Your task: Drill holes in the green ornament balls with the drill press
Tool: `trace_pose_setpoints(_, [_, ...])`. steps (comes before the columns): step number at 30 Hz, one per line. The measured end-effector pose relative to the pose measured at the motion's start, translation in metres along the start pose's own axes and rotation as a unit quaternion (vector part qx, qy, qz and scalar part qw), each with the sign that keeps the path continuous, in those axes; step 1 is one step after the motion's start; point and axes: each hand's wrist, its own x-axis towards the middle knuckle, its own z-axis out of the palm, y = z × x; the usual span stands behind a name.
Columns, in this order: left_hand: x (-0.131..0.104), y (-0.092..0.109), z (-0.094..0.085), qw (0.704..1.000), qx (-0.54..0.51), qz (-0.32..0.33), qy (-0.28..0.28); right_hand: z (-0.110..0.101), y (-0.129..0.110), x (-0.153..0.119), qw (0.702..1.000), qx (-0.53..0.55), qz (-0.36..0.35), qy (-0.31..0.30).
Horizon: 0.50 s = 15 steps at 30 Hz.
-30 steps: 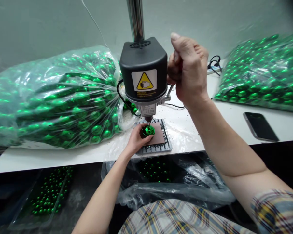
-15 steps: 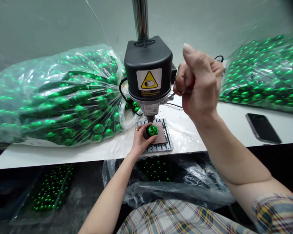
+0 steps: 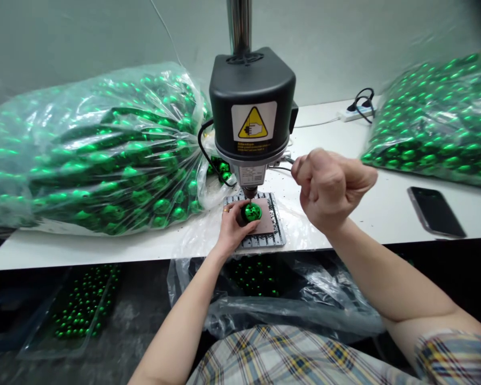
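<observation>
A: Since the head view is all we've got, quick one; where's the green ball [image 3: 253, 212]?

B: On the pinkish pad [image 3: 268, 225], directly below the chuck [image 3: 250, 191] of the drill press [image 3: 252, 91]; whether the bit touches its top, can't tell.

A: Fingers?

B: Left hand [image 3: 235, 227] has thumb and fingers bent round the ball's sides, gripping it; right hand [image 3: 332, 187] is curled in a fist on the end of the lever [image 3: 289, 160], knuckles hiding most of that grip.

A: Handling?

B: Judging by the mirror shine, light, hollow maybe, and slick; shell probably stiff but thin, so a hard squeeze could dent or crack it; round, so a loose hold likely lets it roll or spin.

A: Best hold?

B: At its widest or slightly lower, thumb opposite fingers; firm, not crushing; top uncovered, fingertips clear of the bit; I wouldn't trust the flat pad alone to steady it.
</observation>
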Motion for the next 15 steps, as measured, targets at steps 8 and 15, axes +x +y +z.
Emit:
trace_pose_setpoints(8, [-0.0003,0.0013,0.0002,1.000,-0.005,-0.006,0.003,-0.0015,0.0037,-0.0042,1.000,-0.014,-0.018,-0.009])
trace_pose_setpoints(15, [0.0000,0.0015,0.0000,1.000,-0.011,-0.003,0.003,-0.0058,-0.0022,-0.0048,0.998,-0.044,0.028,-0.032])
